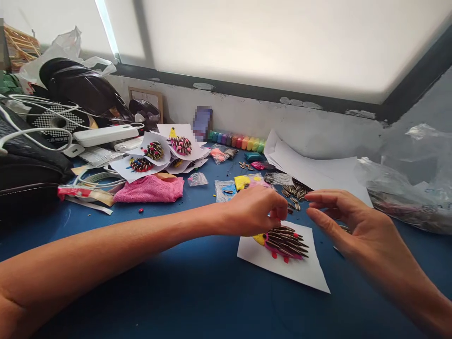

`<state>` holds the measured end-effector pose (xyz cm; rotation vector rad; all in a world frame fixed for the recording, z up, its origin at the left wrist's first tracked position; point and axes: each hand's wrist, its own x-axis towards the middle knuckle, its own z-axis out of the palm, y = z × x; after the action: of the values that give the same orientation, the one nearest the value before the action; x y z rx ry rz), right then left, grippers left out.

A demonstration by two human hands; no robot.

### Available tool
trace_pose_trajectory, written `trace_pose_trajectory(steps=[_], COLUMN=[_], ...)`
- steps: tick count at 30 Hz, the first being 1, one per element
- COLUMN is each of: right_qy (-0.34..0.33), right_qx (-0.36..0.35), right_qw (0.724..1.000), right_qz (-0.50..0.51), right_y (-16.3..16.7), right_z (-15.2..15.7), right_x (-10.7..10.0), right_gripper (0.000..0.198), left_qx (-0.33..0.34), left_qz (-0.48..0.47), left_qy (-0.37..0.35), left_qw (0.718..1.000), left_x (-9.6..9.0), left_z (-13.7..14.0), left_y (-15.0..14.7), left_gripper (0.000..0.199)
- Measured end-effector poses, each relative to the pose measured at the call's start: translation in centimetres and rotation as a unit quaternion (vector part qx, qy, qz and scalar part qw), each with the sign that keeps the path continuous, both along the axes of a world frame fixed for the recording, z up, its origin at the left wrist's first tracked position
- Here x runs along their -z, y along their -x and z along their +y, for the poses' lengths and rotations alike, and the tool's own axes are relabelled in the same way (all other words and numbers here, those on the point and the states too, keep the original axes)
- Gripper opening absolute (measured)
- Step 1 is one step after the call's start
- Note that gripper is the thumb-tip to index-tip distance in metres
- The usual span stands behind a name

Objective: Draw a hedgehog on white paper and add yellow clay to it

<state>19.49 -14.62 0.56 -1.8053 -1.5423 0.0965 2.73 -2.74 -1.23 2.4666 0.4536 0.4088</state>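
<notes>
A hedgehog made of clay and striped sunflower seeds lies on a white paper square. It has a yellow face, a pink body, red feet and a red dot among the seed spines. My left hand is over its upper edge, fingers closed in a pinch; anything between the fingertips is hidden. To the right of the paper, my right hand hangs with thumb and fingers apart, nothing visible between them. Loose sunflower seeds lie beyond, between the two hands.
Finished-looking seed hedgehogs on paper are stacked at the back left, behind a pink cloth. Clay packets lie behind my left hand. A row of coloured clay tubs lines the wall. White sheets and a plastic bag are at right.
</notes>
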Motion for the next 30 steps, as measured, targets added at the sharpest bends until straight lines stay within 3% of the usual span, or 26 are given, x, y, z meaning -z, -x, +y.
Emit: trace_pose_trajectory(steps=[14,17,19,21,24,28,30], right_qy=[-0.008,-0.004,-0.007,-0.006,0.041,0.180,0.209], right_qx=[-0.014,-0.012,-0.009,-0.014,-0.043,-0.130,-0.151], right_qw=[1.000,1.000,1.000,1.000,0.997,0.966,0.952], right_qz=[-0.006,-0.001,0.006,0.017,0.047,0.129,0.168], right_y=[0.0,-0.1,-0.1,0.1,0.7,2.5,3.4], right_z=[0.0,-0.1,-0.2,-0.3,-0.6,-1.0,-1.1], right_x=[0.1,0.2,0.2,0.1,-0.1,-0.1,0.1], right_gripper=[0.028,0.028,0.028,0.028,0.033,0.038,0.037], left_qx=[-0.002,0.000,-0.004,-0.008,-0.023,-0.049,-0.033], left_qz=[0.031,0.002,-0.030,-0.064,-0.119,-0.192,-0.249], left_qy=[0.007,0.049,0.132,0.257,0.414,0.518,0.541], left_qw=[0.999,0.999,0.991,0.964,0.902,0.832,0.803], left_x=[0.7,0.4,0.0,-0.5,-1.4,-1.9,-1.8], left_z=[-0.3,-0.3,-0.2,0.0,0.0,-0.6,-1.0], left_y=[-0.4,-0.3,-0.2,-0.1,0.0,-0.2,-0.5], left_gripper=[0.019,0.021,0.026,0.031,0.033,0.031,0.029])
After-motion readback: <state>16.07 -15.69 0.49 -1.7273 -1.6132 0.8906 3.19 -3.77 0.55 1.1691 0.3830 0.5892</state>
